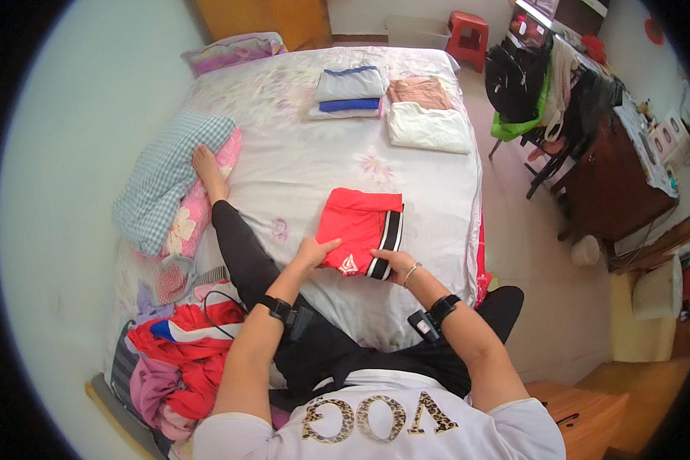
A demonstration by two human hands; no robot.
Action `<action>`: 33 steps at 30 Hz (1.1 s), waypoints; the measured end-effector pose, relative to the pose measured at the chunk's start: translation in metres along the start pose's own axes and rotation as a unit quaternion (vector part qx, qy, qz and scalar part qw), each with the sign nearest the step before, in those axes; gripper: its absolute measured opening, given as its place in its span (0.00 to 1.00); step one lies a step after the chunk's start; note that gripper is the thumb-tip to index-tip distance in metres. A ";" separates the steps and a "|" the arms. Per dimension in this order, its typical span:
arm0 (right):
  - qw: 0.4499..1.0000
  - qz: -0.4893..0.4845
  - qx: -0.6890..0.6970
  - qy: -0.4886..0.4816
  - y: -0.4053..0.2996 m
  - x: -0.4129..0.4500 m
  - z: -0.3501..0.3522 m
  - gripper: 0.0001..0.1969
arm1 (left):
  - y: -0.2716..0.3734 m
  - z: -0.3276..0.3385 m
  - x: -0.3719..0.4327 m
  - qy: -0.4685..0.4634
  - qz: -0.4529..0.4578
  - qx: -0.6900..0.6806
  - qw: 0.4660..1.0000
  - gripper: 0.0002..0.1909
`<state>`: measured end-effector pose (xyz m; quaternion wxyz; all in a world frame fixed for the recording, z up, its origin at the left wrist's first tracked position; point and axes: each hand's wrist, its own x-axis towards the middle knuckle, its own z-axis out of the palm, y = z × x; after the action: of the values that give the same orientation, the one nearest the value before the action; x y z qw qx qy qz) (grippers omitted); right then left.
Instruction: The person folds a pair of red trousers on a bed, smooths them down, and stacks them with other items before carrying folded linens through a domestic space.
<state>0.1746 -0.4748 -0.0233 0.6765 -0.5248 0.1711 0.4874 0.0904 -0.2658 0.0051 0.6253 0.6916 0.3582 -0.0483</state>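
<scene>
A folded red garment (353, 221) with a black-and-white side stripe and a white logo lies on the bed's pale floral sheet (299, 172). My left hand (316, 251) grips its near left corner, thumb on top and fingers underneath. At the near right corner, my right hand (397, 265) holds the striped edge the same way; a bangle circles that wrist. Farther up the bed sit a stack of folded white and blue clothes (351, 83), a folded white garment (428, 126) and a folded peach-brown garment (420, 93).
Unfolded red, white and purple clothes (198, 368) are heaped at my left. A checked pillow (178, 161) rests against the left wall, under my foot. A patterned pillow (236, 52) lies at the far end. Beyond the right bed edge stand a red stool (467, 40) and a dark desk (609, 172).
</scene>
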 end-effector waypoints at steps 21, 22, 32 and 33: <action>0.936 -0.295 -0.175 -0.074 -0.377 -0.024 0.134 0.13 | 0.358 -0.097 0.091 -0.019 0.174 -0.052 0.983 0.16; 0.941 -0.302 -0.136 -0.070 -0.399 -0.003 0.143 0.15 | 0.372 -0.100 0.115 -0.011 0.171 -0.062 0.983 0.17; 0.729 -0.261 -0.600 0.203 -0.316 0.219 0.061 0.25 | 0.239 -0.078 0.283 0.088 0.030 0.177 0.980 0.37; 0.745 -0.254 -0.581 0.206 -0.276 0.220 0.042 0.25 | 0.209 -0.081 0.277 0.058 0.026 0.245 0.967 0.38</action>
<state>0.4973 -0.3249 -0.0204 0.2876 -0.9282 -0.1494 0.1827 0.3801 -0.0648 0.0532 0.4162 0.8345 0.3528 -0.0776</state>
